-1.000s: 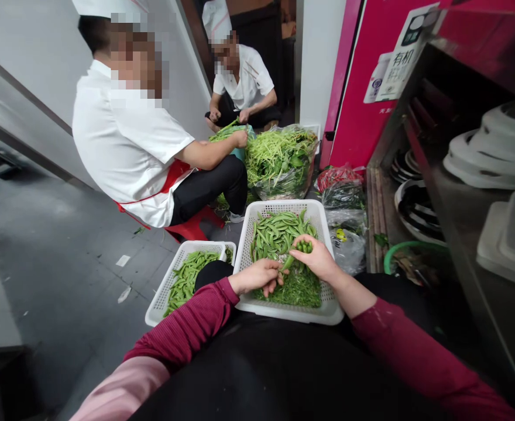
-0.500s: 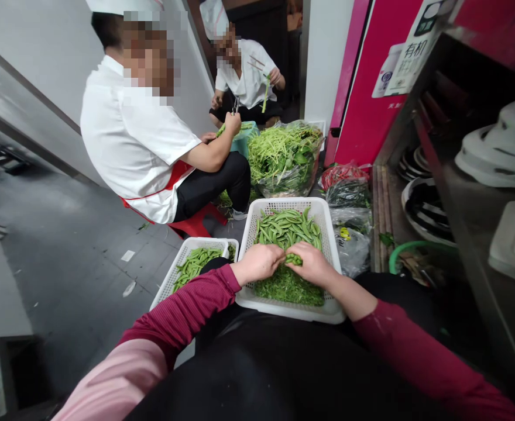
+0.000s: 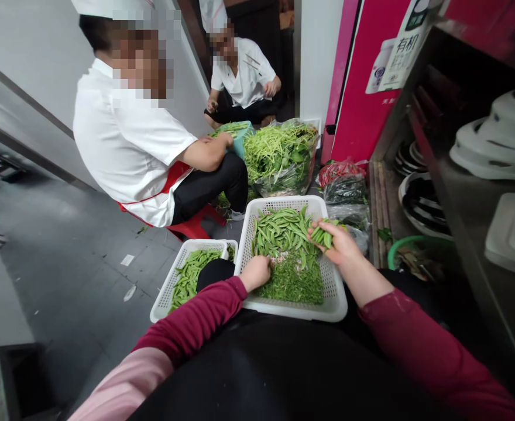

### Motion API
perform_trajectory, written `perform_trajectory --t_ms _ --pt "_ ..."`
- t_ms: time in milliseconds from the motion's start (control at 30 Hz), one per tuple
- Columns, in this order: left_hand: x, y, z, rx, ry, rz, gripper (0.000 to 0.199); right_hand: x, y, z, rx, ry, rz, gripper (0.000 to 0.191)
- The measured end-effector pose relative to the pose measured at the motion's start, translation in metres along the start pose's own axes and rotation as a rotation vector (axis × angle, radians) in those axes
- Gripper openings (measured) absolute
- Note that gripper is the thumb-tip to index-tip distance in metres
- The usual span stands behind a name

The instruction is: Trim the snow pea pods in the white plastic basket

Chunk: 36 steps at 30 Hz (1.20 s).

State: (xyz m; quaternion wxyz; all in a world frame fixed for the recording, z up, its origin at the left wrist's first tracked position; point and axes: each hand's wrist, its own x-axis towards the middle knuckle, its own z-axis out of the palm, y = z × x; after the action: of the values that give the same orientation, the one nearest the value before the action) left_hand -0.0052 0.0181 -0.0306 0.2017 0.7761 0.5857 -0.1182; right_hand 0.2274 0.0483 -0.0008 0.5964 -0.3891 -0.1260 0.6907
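A white perforated basket (image 3: 337,292) rests on my lap, with green pea pods (image 3: 279,231) in its far part and a heap of thin green trimmings (image 3: 292,280) in its near part. My right hand (image 3: 334,242) is over the basket's right side, its fingers curled around several pods. Over the left part, my left hand (image 3: 256,273) has its fingers closed beside the trimmings; whether they hold anything is too small to tell. To the left stands a smaller white basket (image 3: 163,298) with more pods.
One person (image 3: 130,134) sits on a red stool (image 3: 196,225) at the left; another (image 3: 244,73) crouches behind a large bag of greens (image 3: 284,152). Wrapped bundles (image 3: 345,190), a green-rimmed bowl (image 3: 393,251) and a metal shelf (image 3: 468,234) are at the right.
My hands have moved apart: the left down and left to the trimmings, the right up and right with pods. The crouching person no longer holds up a green stalk.
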Motion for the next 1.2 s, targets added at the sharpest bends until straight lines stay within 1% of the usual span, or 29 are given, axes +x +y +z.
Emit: perform_trajectory --t_ms 33,100,167,267,333,433,500,600,633,733,767,833,900,933,1000,1100,1133,1200 --pt "0.01 0.002 0.0 0.008 -0.016 -0.076 0.028 -0.002 0.006 0.002 -0.016 -0.026 0.042 0.018" --pt "0.027 0.005 0.003 0.002 -0.037 -0.153 0.024 -0.003 0.018 0.006 -0.051 -0.057 0.111 0.017" --pt "0.038 0.006 0.008 -0.024 -0.029 -0.18 0.02 -0.003 0.026 0.006 -0.1 -0.056 0.146 0.015" --pt "0.044 0.001 0.011 -0.094 0.016 -0.203 0.016 0.0 0.029 0.004 -0.194 -0.024 0.141 0.017" --pt "0.042 -0.004 0.005 -0.162 0.063 -0.202 0.016 0.002 0.03 0.003 -0.248 -0.02 0.113 0.02" --pt "0.035 -0.008 -0.013 -0.276 0.133 -0.176 0.019 0.002 0.038 0.005 -0.37 -0.059 0.069 0.024" --pt "0.028 -0.007 -0.025 -0.48 0.147 -0.138 0.021 -0.002 0.046 0.008 -0.488 -0.088 0.057 0.026" --pt "0.015 0.002 -0.039 -0.902 0.097 -0.083 0.025 -0.009 0.059 0.013 -0.622 -0.163 0.05 0.027" --pt "0.011 0.006 -0.042 -0.995 0.065 -0.064 0.026 -0.012 0.062 0.014 -0.661 -0.188 0.042 0.028" --pt "0.004 0.018 -0.048 -1.066 -0.03 0.014 0.031 -0.017 0.069 0.014 -0.716 -0.258 0.044 0.028" --pt "0.002 0.021 -0.049 -1.07 -0.039 0.036 0.031 -0.017 0.069 0.014 -0.686 -0.284 0.063 0.027" --pt "-0.001 0.027 -0.05 -1.065 -0.018 0.061 0.03 -0.016 0.069 0.011 -0.562 -0.325 0.111 0.024" --pt "-0.005 0.03 -0.049 -1.0 0.013 0.074 0.027 -0.012 0.067 0.009 -0.432 -0.307 0.146 0.022" --pt "-0.008 0.031 -0.048 -0.926 0.021 0.095 0.025 -0.01 0.066 0.008 -0.386 -0.28 0.16 0.02" --pt "-0.015 0.032 -0.045 -0.709 0.063 0.18 0.023 -0.007 0.063 0.007 -0.333 -0.227 0.194 0.016" --pt "-0.022 0.032 -0.041 -0.387 0.212 0.342 0.019 -0.005 0.06 0.008 -0.312 -0.194 0.248 0.012" --pt "-0.024 0.032 -0.04 -0.312 0.246 0.383 0.018 -0.005 0.06 0.008 -0.312 -0.192 0.263 0.011" --pt "-0.025 0.032 -0.041 -0.21 0.258 0.446 0.019 -0.007 0.058 0.009 -0.312 -0.193 0.291 0.01"
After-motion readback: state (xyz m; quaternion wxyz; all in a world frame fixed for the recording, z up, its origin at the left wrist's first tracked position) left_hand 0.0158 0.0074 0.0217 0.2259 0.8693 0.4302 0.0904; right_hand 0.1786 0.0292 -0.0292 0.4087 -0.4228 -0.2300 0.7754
